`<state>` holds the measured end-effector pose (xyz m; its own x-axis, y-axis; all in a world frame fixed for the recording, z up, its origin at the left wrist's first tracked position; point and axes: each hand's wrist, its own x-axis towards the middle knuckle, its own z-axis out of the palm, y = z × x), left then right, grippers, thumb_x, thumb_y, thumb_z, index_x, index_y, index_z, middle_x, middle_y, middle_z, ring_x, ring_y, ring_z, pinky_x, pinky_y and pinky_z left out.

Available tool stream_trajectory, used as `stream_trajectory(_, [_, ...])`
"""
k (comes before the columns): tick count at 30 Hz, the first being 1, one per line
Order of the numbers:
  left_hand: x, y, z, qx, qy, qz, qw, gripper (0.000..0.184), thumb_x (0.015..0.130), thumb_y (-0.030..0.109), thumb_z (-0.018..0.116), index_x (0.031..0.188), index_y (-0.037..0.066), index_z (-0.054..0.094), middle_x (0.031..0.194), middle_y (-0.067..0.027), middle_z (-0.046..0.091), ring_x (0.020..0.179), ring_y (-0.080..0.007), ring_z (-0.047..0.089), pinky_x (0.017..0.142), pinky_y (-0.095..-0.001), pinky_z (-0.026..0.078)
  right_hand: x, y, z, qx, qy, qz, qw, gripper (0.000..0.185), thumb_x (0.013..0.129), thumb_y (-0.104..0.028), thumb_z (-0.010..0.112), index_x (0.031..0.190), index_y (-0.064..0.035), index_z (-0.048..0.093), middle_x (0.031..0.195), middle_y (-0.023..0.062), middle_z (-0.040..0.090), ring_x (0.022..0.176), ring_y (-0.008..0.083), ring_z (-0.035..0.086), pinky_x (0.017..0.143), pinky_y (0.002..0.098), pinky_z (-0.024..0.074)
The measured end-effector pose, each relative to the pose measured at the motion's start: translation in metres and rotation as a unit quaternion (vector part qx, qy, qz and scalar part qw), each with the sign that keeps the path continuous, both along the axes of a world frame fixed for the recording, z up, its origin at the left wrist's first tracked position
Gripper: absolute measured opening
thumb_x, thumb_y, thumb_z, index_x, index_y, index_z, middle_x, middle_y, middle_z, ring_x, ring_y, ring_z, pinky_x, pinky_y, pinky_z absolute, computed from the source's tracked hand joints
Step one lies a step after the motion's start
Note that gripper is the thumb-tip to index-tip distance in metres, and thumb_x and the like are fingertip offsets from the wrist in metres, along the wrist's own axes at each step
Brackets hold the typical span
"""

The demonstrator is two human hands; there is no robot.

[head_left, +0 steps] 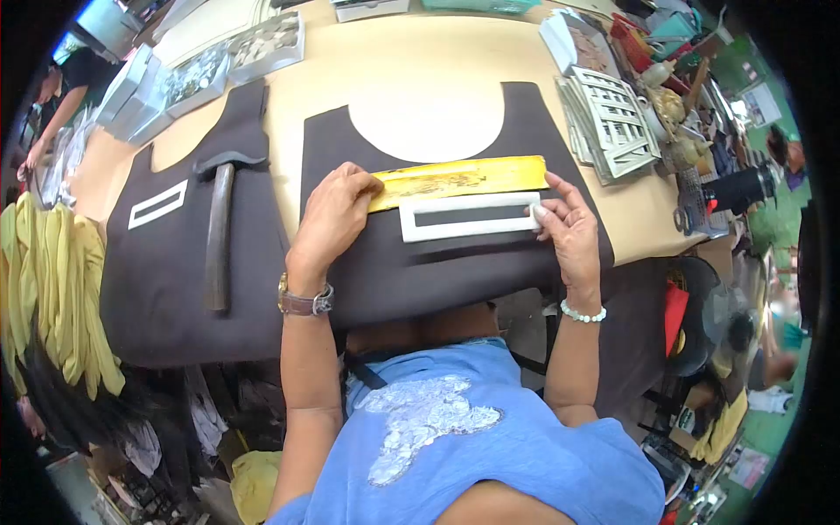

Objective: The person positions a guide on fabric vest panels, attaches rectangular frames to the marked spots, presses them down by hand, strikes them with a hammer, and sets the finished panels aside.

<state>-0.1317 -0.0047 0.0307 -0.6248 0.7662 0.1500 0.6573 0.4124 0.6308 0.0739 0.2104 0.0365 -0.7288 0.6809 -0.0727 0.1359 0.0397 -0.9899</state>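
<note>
A dark fabric piece with a curved neckline lies in front of me. Across it runs a yellow strip with dark smudges. My left hand is closed, its fingers pinching the strip's left end. Just below sits a white rectangular frame with a long slot. My right hand grips the frame's right end between thumb and fingers, with a fingertip near the strip's right end. To the left, a hammer rests on a second dark piece, beside another white slotted frame.
Trays of small parts stand at the back left. A stack of white slotted frames lies at the right edge of the table, near scissors. Yellow cloths hang at left. Another person is at the far left.
</note>
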Motion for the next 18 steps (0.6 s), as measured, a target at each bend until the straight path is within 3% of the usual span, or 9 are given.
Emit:
stream_trajectory(5, [0.001,-0.003,0.0,-0.006,-0.018,-0.008,1.0,0.021,0.08,0.011,0.057,0.094,-0.004,0.065,0.091,-0.0146,0.06,0.089,-0.0276,0.057,0.082,-0.0351,0.045,-0.008,-0.009,-0.012,0.026,-0.051,-0.007,0.998,0.046,0.085,-0.001,0.058,0.128,0.0052,0.044,0.081,0.0055,0.067,0.067,0.0044,0.057,0.053,0.0169,0.0437])
stream_trajectory(11, [0.005,-0.004,0.01,-0.047,-0.018,-0.021,0.999,0.036,0.07,0.017,0.07,0.1,-0.002,0.063,0.1,-0.0138,0.057,0.096,-0.0288,0.054,0.087,-0.0368,0.043,-0.014,-0.011,-0.01,0.054,-0.088,-0.02,0.995,0.046,0.083,-0.001,0.059,0.127,0.0056,0.045,0.079,0.0055,0.067,0.065,0.0047,0.057,0.05,0.0174,0.043])
stream_trajectory(18, [0.006,-0.006,0.008,-0.033,-0.025,-0.024,0.999,0.045,0.064,0.017,0.077,0.101,-0.002,0.061,0.099,-0.0132,0.056,0.096,-0.0284,0.053,0.087,-0.0364,0.043,-0.02,-0.011,-0.007,0.062,-0.096,-0.026,0.993,0.045,0.083,-0.003,0.06,0.125,0.0066,0.046,0.077,0.0062,0.067,0.063,0.0046,0.056,0.048,0.0169,0.0416])
